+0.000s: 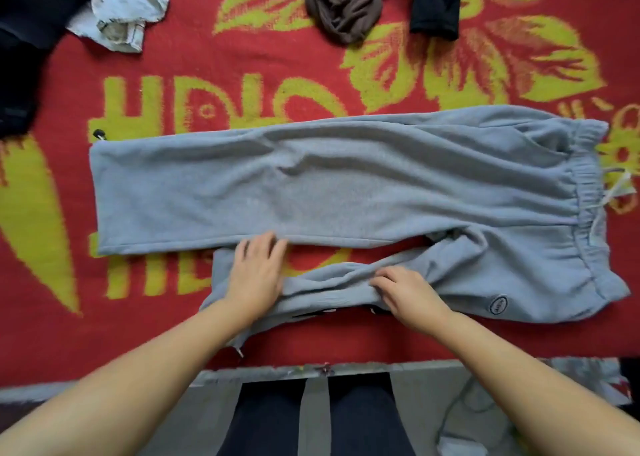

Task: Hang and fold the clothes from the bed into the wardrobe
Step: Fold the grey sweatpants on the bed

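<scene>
both hands, left hand [258, 272] & right hand [407, 291], on 1 grey sweatpants [329, 185]; 4 other garments.

Large yellow-green letters [221, 109] woven into the red blanket [242, 60] appear upside down, unreadable; the round patch [498, 304] on the grey sweatpants [329, 185] is too small.

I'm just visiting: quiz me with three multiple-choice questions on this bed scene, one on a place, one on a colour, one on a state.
1. Where is the brown garment?
A. far edge of the blanket
B. on the grey sweatpants
C. in a hand

2. What colour is the blanket's ground?
A. blue
B. red
C. white

3. How does the nearer trouser leg lie?
A. flat
B. rolled
C. bunched

Answers:
1 A, crumpled at the top.
2 B, red with yellow-green motifs.
3 C, wrinkled between the left hand and right hand.
</scene>
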The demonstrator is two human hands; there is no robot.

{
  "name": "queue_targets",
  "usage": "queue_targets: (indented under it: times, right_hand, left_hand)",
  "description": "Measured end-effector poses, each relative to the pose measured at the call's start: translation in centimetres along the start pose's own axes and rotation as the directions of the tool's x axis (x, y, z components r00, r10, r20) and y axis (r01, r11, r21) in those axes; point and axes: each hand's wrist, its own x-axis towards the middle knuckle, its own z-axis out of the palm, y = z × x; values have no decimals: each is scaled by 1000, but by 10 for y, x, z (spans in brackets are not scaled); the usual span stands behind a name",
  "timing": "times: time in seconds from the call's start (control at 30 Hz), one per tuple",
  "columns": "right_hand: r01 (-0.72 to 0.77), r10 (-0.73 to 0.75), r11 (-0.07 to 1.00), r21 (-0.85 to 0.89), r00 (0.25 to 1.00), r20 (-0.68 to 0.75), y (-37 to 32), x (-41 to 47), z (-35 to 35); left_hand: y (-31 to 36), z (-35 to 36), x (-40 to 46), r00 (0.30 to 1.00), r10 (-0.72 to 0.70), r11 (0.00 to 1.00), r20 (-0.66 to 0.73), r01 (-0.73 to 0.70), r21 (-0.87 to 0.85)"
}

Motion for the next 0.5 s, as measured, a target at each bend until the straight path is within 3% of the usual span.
queue_targets:
  times: [0.07, 0.1, 0.13, 0.2, 0.3, 0.37, 0.43, 0.5]
  right_hand:
    - [-134, 136, 990, 50, 990, -42, -13, -5, 1]
    - [-233, 237, 968, 88, 971, -32, -21, -2, -2]
    - [-320, 319, 944, 85, 947, 21, -30, 5, -6]
    - [-373, 376, 926, -55, 904, 205, -47, 24, -9]
    - [-325, 397, 912, -248, 851, 344, -77, 56, -14]
    - [-340, 400, 916, -214, 823, 404, -82, 69, -25]
    - [-436, 409, 898, -60, 779, 476, -82, 75, -43]
    - [-525, 474, 846, 96, 821, 320, -80, 80, -60]
  left_hand:
    - [-25, -2, -35, 954, -277, 961, 112, 278, 11]
    - [-40, -6, -46, 889, -432, 897, 152, 441, -31]
    - [-55, -9, -53, 799, -561, 793, 215, 594, -137]
    - [-79, -21, -58, 618, -721, 470, 314, 769, -434]
    - [-109, -45, -67, 458, -811, 51, 364, 675, -736]
    - [-133, -57, -80, 433, -791, -131, 431, 568, -812]
    - [-162, -67, -100, 482, -696, -249, 532, 533, -809]
    - [-185, -68, -119, 518, -629, -217, 580, 599, -771]
